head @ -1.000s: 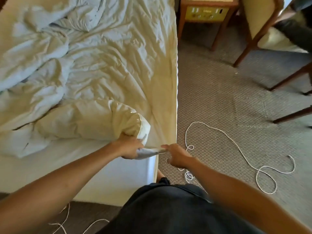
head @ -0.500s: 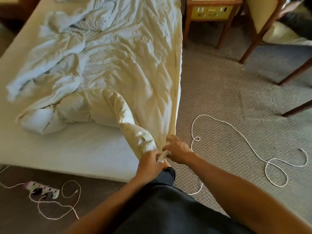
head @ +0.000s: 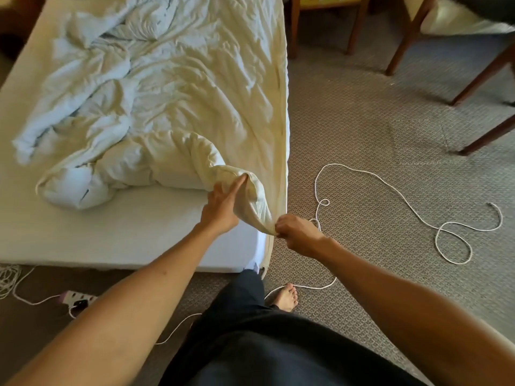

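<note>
Corner of duvet (head: 172, 107) passed to right hand (head: 299, 235), pinched at near-right corner of bed (head: 111, 232) — left hand (head: 220, 211) freed, fingers straight along the fold — spreading likely next.

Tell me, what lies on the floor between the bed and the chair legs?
A loose white cord loops across grey carpet there, shown in the head view.

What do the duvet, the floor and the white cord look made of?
Duvet: soft woven fabric, likely cotton, matte, padded; it creases finely and bunches in puffy folds where the right hand pinches its corner. Floor: low-pile carpet, grey-brown, matte, with a small repeating pattern. White cord: probably plastic-sheathed cable, smooth; it lies in springy loops.
</note>
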A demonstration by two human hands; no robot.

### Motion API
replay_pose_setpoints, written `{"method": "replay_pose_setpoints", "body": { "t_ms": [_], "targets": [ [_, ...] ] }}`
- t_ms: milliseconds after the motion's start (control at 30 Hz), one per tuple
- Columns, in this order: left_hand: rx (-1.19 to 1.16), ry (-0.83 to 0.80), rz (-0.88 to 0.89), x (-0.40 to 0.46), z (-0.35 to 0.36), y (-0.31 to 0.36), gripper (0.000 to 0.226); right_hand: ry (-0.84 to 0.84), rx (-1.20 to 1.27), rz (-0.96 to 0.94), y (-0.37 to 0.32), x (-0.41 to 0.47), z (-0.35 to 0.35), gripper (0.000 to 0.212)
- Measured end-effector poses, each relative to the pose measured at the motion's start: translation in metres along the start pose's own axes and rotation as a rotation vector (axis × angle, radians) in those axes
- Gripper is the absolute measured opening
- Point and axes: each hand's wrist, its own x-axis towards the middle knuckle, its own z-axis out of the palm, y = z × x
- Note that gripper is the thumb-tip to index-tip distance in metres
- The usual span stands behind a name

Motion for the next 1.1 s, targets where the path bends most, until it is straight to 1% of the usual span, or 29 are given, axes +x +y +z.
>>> {"method": "replay_pose_setpoints", "body": {
  "t_ms": [100, 167, 200, 267, 300, 333, 367, 433, 467, 500, 533, 600, 633, 667, 700, 733, 767, 833, 867, 900, 933, 967, 1000, 1033, 1067, 1100],
  "targets": [
    [0.123, 0.024, 0.057, 0.016, -0.008, -0.003, 0.105, 0.022, -0.085, -0.063, -0.002, -0.004, 0.004, 0.019],
    [0.11, 0.005, 0.057, 0.027, -0.009, -0.012, 0.108, 0.047, -0.118, -0.111, -0.005, -0.006, 0.008, 0.027],
    [0.131, -0.025, 0.081, 0.033, -0.011, -0.017, 0.103, 0.037, -0.121, -0.115, -0.007, -0.008, 0.012, 0.029],
    [0.314, -0.134, 0.185, 0.039, -0.016, -0.028, 0.073, 0.035, -0.116, -0.104, -0.014, -0.009, 0.018, 0.03],
    [0.42, -0.182, 0.259, 0.039, -0.018, -0.03, 0.056, 0.034, -0.092, -0.079, -0.017, -0.009, 0.021, 0.028],
    [0.474, -0.222, 0.323, 0.035, -0.019, -0.032, 0.044, 0.015, -0.049, -0.031, -0.024, -0.012, 0.019, 0.027],
    [0.472, -0.255, 0.359, 0.029, -0.018, -0.036, 0.037, 0.009, 0.007, 0.033, -0.029, -0.01, 0.023, 0.024],
    [0.378, -0.267, 0.354, 0.01, -0.012, -0.044, 0.029, 0.013, 0.163, 0.178, -0.047, -0.007, 0.029, 0.014],
    [0.319, -0.252, 0.334, -0.001, -0.006, -0.05, 0.026, 0.002, 0.224, 0.237, -0.057, -0.005, 0.032, 0.021],
    [0.251, -0.237, 0.307, -0.011, 0.002, -0.055, 0.029, -0.001, 0.274, 0.241, -0.066, -0.003, 0.038, 0.039],
    [0.153, -0.211, 0.282, -0.021, 0.01, -0.063, 0.036, -0.011, 0.321, 0.249, -0.08, 0.0, 0.04, 0.051],
    [-0.118, -0.187, 0.232, -0.036, 0.023, -0.084, 0.044, 0.078, 0.369, 0.27, -0.111, 0.011, 0.043, 0.055],
    [-0.257, -0.219, 0.205, -0.039, 0.026, -0.098, 0.047, 0.146, 0.394, 0.298, -0.125, 0.019, 0.047, 0.057],
    [-0.367, -0.259, 0.217, -0.04, 0.026, -0.112, 0.051, 0.206, 0.414, 0.334, -0.138, 0.025, 0.048, 0.061],
    [-0.43, -0.287, 0.252, -0.037, 0.025, -0.129, 0.053, 0.259, 0.426, 0.362, -0.15, 0.033, 0.052, 0.065],
    [-0.454, -0.308, 0.294, -0.035, 0.019, -0.142, 0.052, 0.286, 0.412, 0.387, -0.161, 0.04, 0.054, 0.062],
    [-0.448, -0.33, 0.333, -0.031, 0.012, -0.156, 0.048, 0.299, 0.397, 0.423, -0.169, 0.049, 0.058, 0.052],
    [-0.398, -0.379, 0.396, -0.023, 0.0, -0.176, 0.047, 0.353, 0.357, 0.505, -0.184, 0.061, 0.061, 0.02],
    [-0.345, -0.411, 0.426, -0.019, -0.004, -0.185, 0.052, 0.413, 0.375, 0.532, -0.192, 0.063, 0.06, 0.01],
    [-0.261, -0.414, 0.458, -0.015, -0.008, -0.194, 0.062, 0.472, 0.415, 0.546, -0.199, 0.063, 0.058, 0.004],
    [-0.152, -0.377, 0.497, -0.009, -0.012, -0.202, 0.072, 0.543, 0.457, 0.549, -0.206, 0.06, 0.053, 0.005],
    [-0.051, -0.325, 0.526, -0.003, -0.016, -0.21, 0.08, 0.609, 0.519, 0.566, -0.213, 0.055, 0.046, 0.013],
    [0.025, -0.279, 0.532, 0.005, -0.018, -0.22, 0.081, 0.671, 0.585, 0.588, -0.216, 0.047, 0.039, 0.024],
    [0.091, -0.241, 0.507, 0.013, -0.021, -0.228, 0.077, 0.728, 0.656, 0.599, -0.218, 0.036, 0.031, 0.033],
    [0.161, -0.199, 0.468, 0.021, -0.025, -0.236, 0.067, 0.766, 0.729, 0.603, -0.218, 0.026, 0.024, 0.034],
    [0.229, -0.146, 0.427, 0.03, -0.031, -0.245, 0.053, 0.795, 0.776, 0.615, -0.217, 0.016, 0.018, 0.03]
  ]
}}
